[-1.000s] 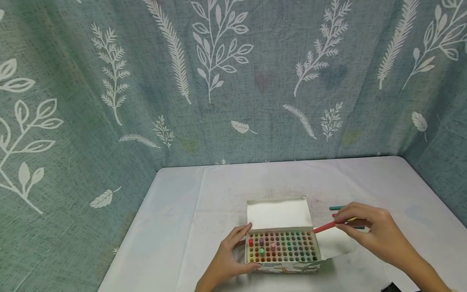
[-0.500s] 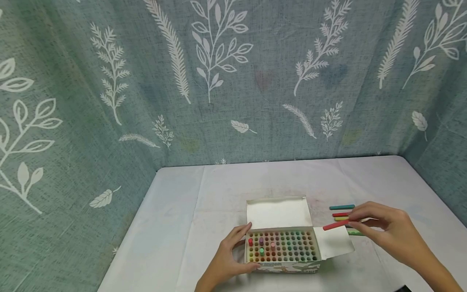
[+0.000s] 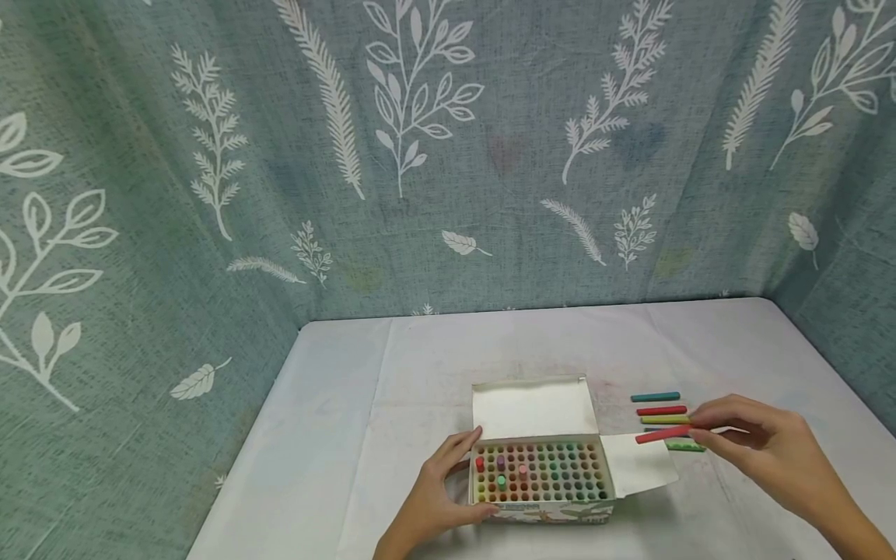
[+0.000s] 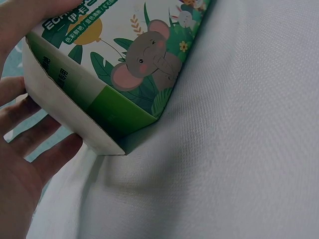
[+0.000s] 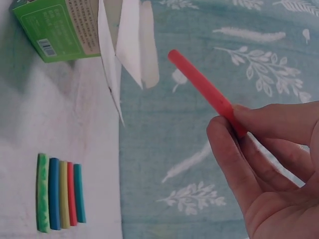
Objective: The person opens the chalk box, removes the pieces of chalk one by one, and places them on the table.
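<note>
My right hand pinches a red chalk stick by one end between thumb and fingertips, its free end pointing left towards the box. In the head view the stick shows above a row of loose chalks. My left hand holds the left end of the open chalk box, thumb at the front and fingers behind. Inside, a grid of holes bears several short-showing chalks, among them a red one, a purple one and a green one. The left wrist view shows the box's printed elephant side.
Right of the box lie a teal chalk, another red chalk, a yellow chalk, a blue chalk and a mottled green chalk, side by side. The lid stands raised; a side flap spreads right.
My right hand has drawn the red chalk away from the box's right edge, rightward to the loose chalks, more of which now show. The left hand and box have stayed put.
</note>
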Action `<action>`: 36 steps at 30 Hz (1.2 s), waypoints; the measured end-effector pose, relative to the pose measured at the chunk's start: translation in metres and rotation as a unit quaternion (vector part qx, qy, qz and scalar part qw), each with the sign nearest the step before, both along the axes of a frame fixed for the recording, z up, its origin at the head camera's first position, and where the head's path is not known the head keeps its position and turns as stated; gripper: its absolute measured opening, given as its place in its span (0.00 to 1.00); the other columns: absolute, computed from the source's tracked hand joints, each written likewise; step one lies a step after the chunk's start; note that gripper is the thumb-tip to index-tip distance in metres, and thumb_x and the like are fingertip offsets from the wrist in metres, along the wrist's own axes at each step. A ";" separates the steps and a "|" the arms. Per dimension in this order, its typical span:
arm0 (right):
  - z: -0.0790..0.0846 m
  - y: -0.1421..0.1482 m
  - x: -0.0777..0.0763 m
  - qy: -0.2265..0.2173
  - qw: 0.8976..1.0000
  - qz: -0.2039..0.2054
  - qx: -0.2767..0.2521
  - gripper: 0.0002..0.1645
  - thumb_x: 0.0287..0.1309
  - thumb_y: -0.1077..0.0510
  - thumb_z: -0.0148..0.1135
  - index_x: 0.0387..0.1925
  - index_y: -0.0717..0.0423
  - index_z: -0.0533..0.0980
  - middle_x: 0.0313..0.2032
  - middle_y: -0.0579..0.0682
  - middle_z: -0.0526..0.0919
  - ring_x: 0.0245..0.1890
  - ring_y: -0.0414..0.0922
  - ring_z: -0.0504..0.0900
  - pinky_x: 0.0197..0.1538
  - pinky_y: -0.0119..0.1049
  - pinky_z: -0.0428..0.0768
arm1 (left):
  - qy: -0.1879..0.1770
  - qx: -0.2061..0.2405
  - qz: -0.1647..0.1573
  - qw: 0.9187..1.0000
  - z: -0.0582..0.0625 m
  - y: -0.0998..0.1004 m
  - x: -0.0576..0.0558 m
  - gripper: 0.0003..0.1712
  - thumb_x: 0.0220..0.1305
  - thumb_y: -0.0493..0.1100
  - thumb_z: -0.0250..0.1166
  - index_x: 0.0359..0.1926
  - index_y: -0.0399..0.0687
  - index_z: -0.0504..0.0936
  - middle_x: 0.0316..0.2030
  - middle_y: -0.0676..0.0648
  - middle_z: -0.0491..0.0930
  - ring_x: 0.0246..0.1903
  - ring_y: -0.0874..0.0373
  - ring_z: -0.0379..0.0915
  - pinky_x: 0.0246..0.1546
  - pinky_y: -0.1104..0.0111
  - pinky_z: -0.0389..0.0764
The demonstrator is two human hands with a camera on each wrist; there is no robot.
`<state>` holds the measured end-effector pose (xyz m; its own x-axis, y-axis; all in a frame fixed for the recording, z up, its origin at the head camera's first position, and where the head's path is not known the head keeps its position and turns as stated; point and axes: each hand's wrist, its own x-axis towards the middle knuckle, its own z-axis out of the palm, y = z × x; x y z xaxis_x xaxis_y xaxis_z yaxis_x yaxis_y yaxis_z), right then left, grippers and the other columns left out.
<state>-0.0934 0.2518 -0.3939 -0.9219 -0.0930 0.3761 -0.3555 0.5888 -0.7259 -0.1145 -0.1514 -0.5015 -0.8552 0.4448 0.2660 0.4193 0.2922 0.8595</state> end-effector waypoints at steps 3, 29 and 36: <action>-0.004 0.003 0.000 -0.010 1.000 -0.016 0.002 0.11 0.49 0.67 0.70 0.35 0.51 0.82 0.36 0.44 0.82 0.34 0.32 0.79 0.33 0.23 0.81 | 0.002 0.001 -0.001 1.000 0.000 0.000 0.000 0.52 0.48 0.51 0.76 0.72 0.54 0.59 0.62 0.52 0.65 0.59 0.53 0.66 0.54 0.60 0.76; -0.030 0.031 0.003 -0.102 0.990 -0.052 -0.088 0.14 0.55 0.65 0.66 0.44 0.66 0.80 0.39 0.44 0.83 0.37 0.34 0.82 0.37 0.30 0.84 | -0.007 0.004 -0.003 1.000 -0.004 -0.002 0.000 0.52 0.48 0.51 0.76 0.72 0.56 0.58 0.62 0.53 0.63 0.60 0.52 0.64 0.55 0.60 0.76; -0.042 0.042 0.000 -0.120 0.985 -0.064 -0.108 0.16 0.57 0.62 0.65 0.45 0.69 0.78 0.37 0.44 0.84 0.34 0.41 0.85 0.36 0.30 0.84 | -0.005 0.001 -0.003 1.000 -0.004 -0.002 -0.001 0.52 0.48 0.51 0.76 0.72 0.56 0.58 0.62 0.53 0.64 0.60 0.52 0.64 0.55 0.60 0.76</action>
<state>-0.0938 0.2936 -0.4363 -0.9857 0.0887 0.1434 -0.0902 0.4408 -0.8931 -0.1152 -0.1531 -0.5051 -0.8556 0.4484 0.2587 0.4123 0.2879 0.8644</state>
